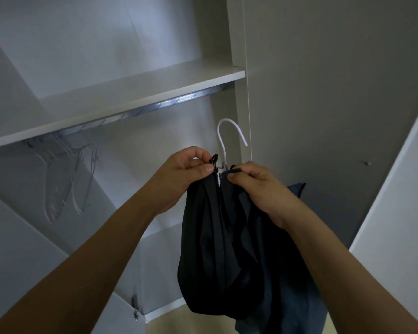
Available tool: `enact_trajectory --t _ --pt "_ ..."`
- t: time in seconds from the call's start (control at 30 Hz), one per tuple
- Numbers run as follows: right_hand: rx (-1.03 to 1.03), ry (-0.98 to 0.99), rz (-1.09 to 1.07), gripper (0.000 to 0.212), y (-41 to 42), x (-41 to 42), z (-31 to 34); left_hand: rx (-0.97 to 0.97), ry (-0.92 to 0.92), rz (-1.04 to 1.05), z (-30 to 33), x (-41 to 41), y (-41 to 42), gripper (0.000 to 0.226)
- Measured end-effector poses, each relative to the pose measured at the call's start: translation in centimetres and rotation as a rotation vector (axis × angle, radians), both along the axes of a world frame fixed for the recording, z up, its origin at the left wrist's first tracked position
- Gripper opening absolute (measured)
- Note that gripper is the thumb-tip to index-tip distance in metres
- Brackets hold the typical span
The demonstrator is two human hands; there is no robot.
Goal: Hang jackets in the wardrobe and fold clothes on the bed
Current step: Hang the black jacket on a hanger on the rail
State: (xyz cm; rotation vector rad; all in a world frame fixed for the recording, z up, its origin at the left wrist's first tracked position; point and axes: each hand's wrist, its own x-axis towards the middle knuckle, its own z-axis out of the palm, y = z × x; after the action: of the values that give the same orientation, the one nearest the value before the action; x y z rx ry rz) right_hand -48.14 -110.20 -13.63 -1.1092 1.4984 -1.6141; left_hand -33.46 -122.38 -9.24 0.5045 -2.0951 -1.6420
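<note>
Right now you hold a dark jacket (227,237) up in front of the open wardrobe (241,44), both arms raised. Your left hand (179,174) pinches the black zipper pull (214,160) at the top of the jacket between thumb and forefinger, the other fingers curled. Your right hand (263,189) grips the collar edge on the other side of the zipper, fingers curled round the fabric. The jacket hangs with its long axis running straight down from your hands, collar up and hem toward the floor, the zipper line running vertically between the two front panels. A white hanger (229,136) rises from the collar between your hands; its hook points up, with the open end curving over to the right, and it hangs free of the rail. The metal rail (155,104) runs under the shelf (130,92), from lower left to upper right, well above and to the left of the hook. Several bare white hangers (70,177) hang from the rail at the far left, well apart from the jacket. A wardrobe door (396,189) stands open on the right.
</note>
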Motion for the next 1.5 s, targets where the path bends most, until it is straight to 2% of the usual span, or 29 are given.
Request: enact_trajectory --t 0.13,0.37,0.53,0.7,0.9,1.03,1.2,1.37,1.5 --pt "0.004 0.019 0.017 0.024 0.2 0.2 0.1 -0.03 -0.022 0.003 0.2 0.0 0.2 0.011" --pt "0.009 0.061 0.01 0.028 0.1 0.3 -0.2 -0.039 -0.053 -0.01 0.4 0.2 0.3 0.022" --pt "0.0 0.072 0.005 0.025 0.1 0.1 -0.4 -0.047 -0.078 -0.004 0.5 0.1 0.8 0.014" --pt "0.017 0.116 0.014 0.026 0.0 0.1 -0.6 -0.087 -0.076 0.033 0.2 0.0 0.5 0.026" --pt "0.011 0.112 -0.012 0.022 0.1 0.0 -0.9 -0.124 -0.089 0.016 0.2 -0.3 0.7 0.018" --pt "-0.003 0.087 -0.034 0.029 0.2 0.2 -0.9 -0.224 -0.11 -0.01 0.2 -0.3 1.0 0.013" --pt "-0.023 0.1 -0.064 0.03 0.2 0.3 -0.4 -0.174 -0.037 0.05 -0.5 -0.5 1.6 0.014" --pt "-0.035 -0.005 -0.077 0.029 0.1 0.6 -0.8 -0.248 -0.114 0.03 -0.2 -0.1 1.6 0.012" --pt "-0.034 -0.142 0.019 0.023 0.3 0.8 -0.8 -0.265 -0.197 0.021 0.1 0.2 1.1 0.006"
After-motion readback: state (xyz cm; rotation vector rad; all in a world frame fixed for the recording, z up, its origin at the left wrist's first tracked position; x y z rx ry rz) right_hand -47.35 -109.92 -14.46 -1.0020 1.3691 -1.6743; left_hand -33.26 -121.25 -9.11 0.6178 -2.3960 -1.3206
